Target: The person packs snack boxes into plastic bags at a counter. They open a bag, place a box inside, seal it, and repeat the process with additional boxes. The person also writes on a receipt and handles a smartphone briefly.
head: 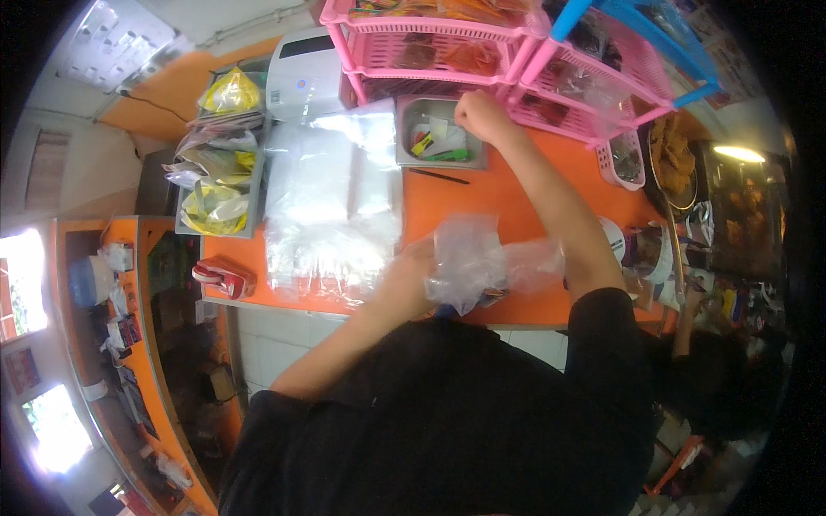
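My left hand (418, 258) is at the near side of the orange tabletop (445, 200), gripping the edge of a clear plastic bag (468, 258). Part of its fingers is hidden by the bag. A second crumpled clear bag (532, 263) lies against it on the right. My right hand (481, 115) is stretched forward over the right rim of a metal tray (406, 155), its fingers curled; whether they hold anything is hidden. In the tray are a yellow highlighter (421, 144), a green highlighter (450, 155) and white pieces. A dark pen (440, 176) lies just in front of it.
Stacked clear plastic bags (316, 187) cover the table's left. Beyond stand a white machine (303, 71) and pink racks (432, 58). A grey bin (219, 222) holds packets. A red stapler-like object (226, 277) lies near the left edge. Another person's arm (687, 319) shows at right.
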`<state>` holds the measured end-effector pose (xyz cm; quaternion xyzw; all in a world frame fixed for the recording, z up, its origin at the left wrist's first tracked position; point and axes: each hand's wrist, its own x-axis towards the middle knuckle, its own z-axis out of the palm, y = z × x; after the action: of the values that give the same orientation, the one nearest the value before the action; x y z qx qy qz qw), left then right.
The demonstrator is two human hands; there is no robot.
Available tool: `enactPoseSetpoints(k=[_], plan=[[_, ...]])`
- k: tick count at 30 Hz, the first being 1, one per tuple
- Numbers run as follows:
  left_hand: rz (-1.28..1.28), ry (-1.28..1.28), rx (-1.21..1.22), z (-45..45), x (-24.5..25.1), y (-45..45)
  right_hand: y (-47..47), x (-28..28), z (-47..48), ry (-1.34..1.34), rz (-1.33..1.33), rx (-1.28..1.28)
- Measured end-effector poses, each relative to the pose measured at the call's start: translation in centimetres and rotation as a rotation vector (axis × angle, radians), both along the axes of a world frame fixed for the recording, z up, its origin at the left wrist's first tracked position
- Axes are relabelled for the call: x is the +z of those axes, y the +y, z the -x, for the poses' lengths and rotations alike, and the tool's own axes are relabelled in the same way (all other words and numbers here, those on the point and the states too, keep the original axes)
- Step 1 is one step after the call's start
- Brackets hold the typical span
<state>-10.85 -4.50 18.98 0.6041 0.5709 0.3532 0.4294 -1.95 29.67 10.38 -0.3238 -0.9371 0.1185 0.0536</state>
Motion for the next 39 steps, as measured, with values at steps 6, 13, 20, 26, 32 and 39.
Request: enactPoseSetpoints(k=[6,13,20,26,32,39], plan=[[0.005,-0.155,-0.059,0.4,1.6,-0.3,-2.6,2.5,-1.1,0.309,0.205,0.005],[-0.432,0.325,0.009,0.8,1.4,-1.9,-16.8,7.5,-6.2,0.414,0.164,0.135],[-0.345,0.432,0.033,0.3,0.1,-2.7,-26.3,6.2,-12.3,0.522,0.393,0.039],[-0.139,0.386,0.159,-0.4,-0.2,-2.4,-28.7,5.1,-12.1,0.529,0.233,-0.092],[0.249,-0.207,0.314,-0.1,-1.1,-1.6,-31.1,7.4,-10.0,0.790,0.202,-0.259],[0.346,-0.592,0.458,-0.9,-2.5,-2.6,-33.0,5.9,-10.4,0.882,0.321,-0.176]])
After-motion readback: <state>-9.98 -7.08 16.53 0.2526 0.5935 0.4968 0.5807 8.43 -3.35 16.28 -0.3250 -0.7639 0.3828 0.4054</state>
